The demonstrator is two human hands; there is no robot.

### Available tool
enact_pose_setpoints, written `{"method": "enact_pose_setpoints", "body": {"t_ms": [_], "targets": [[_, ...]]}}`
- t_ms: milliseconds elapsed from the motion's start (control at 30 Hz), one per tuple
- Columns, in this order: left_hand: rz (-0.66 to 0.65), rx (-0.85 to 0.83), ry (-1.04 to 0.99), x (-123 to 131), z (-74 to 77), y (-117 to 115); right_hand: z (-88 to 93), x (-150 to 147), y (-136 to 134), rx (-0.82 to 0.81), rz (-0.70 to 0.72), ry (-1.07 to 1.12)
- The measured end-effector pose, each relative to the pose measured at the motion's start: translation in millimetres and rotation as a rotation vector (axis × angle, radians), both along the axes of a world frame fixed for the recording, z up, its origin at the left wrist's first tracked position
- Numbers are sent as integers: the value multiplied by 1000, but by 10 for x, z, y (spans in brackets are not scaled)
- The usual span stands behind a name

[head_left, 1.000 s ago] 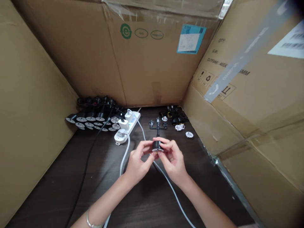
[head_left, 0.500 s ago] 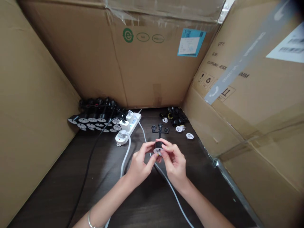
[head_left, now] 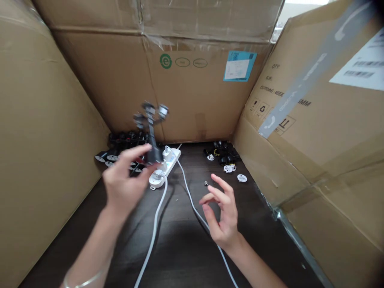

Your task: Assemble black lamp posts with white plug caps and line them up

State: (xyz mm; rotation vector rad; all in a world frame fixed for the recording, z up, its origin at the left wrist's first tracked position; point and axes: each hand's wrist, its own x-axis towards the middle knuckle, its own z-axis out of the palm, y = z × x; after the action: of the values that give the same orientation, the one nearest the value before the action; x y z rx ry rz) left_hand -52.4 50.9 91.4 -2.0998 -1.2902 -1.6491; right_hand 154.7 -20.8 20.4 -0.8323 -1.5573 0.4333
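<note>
My left hand (head_left: pixel 127 176) pinches the round base of a small black lamp post (head_left: pixel 155 155) with three heads, blurred by motion. The lamp post is held upright, slightly tilted, above the white power strip (head_left: pixel 172 157). Empty, with its fingers apart, my right hand (head_left: pixel 223 212) hovers over the dark table. Just beyond its fingertips is a tiny shiny metallic piece (head_left: pixel 205 183), too small to name. Behind my left hand lie several similar black lamp posts with white round bottoms (head_left: pixel 111 157), partly hidden by the hand.
Cardboard boxes wall in the dark table (head_left: pixel 180 248) at the left, back (head_left: pixel 186 100) and right (head_left: pixel 315 156). White discs (head_left: pixel 242 178) and black parts with yellow wires (head_left: pixel 226 154) lie at the back right. A grey-white cable (head_left: pixel 192 200) crosses the middle.
My left hand has carried the lamp post up and to the left, away from the middle. My right hand has let go of it and spread its fingers. The view has shifted slightly.
</note>
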Motion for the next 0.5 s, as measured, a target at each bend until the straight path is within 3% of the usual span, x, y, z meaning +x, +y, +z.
{"method": "enact_pose_setpoints", "body": {"t_ms": [67, 133, 200, 300, 500], "targets": [[172, 0, 30, -293, 169, 264, 0, -5, -3, -9, -7, 74], [288, -82, 204, -558, 221, 582, 2, -9, 0, -18, -6, 103], [257, -285, 510, -749, 177, 873, 5, -10, 7, -9, -8, 90], [163, -395, 688, -878, 49, 1138, 6, -8, 21, 16, -20, 60], [123, -561, 956, -932, -64, 1236, -18, -3, 47, 70, -36, 11]]}}
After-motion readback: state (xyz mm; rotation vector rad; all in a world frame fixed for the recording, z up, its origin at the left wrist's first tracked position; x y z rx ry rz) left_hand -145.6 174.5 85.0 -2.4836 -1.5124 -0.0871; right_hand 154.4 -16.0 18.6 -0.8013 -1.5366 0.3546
